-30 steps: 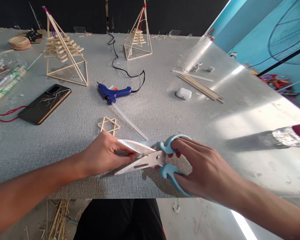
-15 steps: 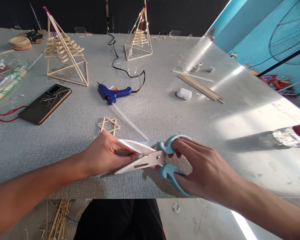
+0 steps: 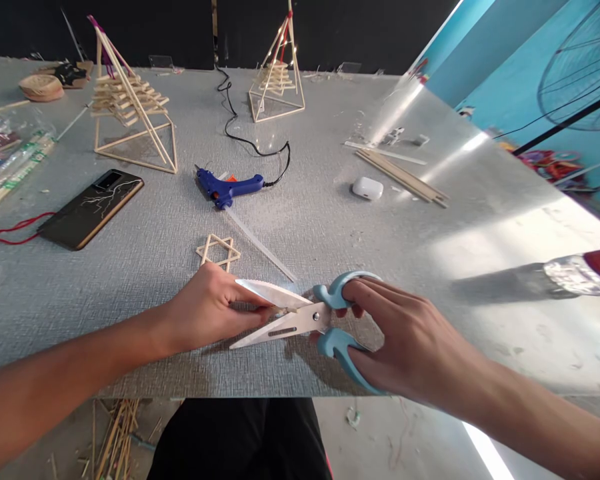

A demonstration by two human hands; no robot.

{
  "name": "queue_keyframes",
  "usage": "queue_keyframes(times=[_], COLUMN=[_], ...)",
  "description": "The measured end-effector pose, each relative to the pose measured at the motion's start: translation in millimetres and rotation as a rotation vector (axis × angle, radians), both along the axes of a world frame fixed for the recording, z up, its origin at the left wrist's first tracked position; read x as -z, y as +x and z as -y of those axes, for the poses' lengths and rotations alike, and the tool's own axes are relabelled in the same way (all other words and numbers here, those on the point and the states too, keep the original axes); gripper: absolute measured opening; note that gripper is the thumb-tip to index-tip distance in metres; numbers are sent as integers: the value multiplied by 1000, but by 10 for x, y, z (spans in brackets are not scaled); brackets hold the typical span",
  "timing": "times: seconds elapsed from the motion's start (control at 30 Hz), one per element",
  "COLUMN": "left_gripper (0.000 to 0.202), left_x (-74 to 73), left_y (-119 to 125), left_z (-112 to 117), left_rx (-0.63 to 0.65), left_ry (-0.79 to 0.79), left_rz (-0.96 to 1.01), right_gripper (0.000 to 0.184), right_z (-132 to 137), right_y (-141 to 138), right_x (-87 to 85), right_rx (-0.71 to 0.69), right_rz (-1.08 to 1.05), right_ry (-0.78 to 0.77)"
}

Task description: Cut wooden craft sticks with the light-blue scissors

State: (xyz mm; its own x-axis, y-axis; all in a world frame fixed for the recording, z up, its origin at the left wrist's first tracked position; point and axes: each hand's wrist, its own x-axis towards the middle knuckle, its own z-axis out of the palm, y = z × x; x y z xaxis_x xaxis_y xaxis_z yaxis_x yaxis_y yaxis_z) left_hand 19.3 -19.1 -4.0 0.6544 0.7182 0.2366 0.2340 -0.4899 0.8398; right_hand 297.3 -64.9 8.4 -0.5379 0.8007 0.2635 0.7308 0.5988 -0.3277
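Observation:
Light-blue-handled scissors (image 3: pixel 300 317) are gripped in my right hand (image 3: pixel 410 333), fingers and thumb through the two loops. Their blades are spread apart and point left. My left hand (image 3: pixel 213 303) is closed in a pinch between the blades, on a small piece of what looks like wooden stick (image 3: pixel 286 311), mostly hidden by the fingers and the upper blade. Just beyond my left hand lies a six-pointed star of thin sticks (image 3: pixel 219 252), partly covered by the hand. A blue glue gun (image 3: pixel 230 188) with a clear glue stick (image 3: pixel 263 245) in it lies farther back.
Two stick pyramids, a left one (image 3: pixel 130 100) and a lit one (image 3: pixel 277 77), stand at the back. A phone (image 3: pixel 93 208) and plastic packets (image 3: pixel 10 160) lie left. A white earbud case (image 3: pixel 368 188), flat sticks (image 3: pixel 403 177) and a bottle (image 3: pixel 580 275) are right.

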Motion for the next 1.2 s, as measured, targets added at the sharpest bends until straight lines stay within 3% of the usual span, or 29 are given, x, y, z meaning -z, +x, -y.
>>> queue_keyframes(times=[1.2], left_gripper=[16], left_x=[-38], left_y=[21], left_z=[4], left_rx=[-13], left_ry=[-34], left_rz=[-11], right_gripper=[16], right_z=[13], right_y=[6], right_x=[3], right_rx=[-5], right_rz=[9], right_ry=[14])
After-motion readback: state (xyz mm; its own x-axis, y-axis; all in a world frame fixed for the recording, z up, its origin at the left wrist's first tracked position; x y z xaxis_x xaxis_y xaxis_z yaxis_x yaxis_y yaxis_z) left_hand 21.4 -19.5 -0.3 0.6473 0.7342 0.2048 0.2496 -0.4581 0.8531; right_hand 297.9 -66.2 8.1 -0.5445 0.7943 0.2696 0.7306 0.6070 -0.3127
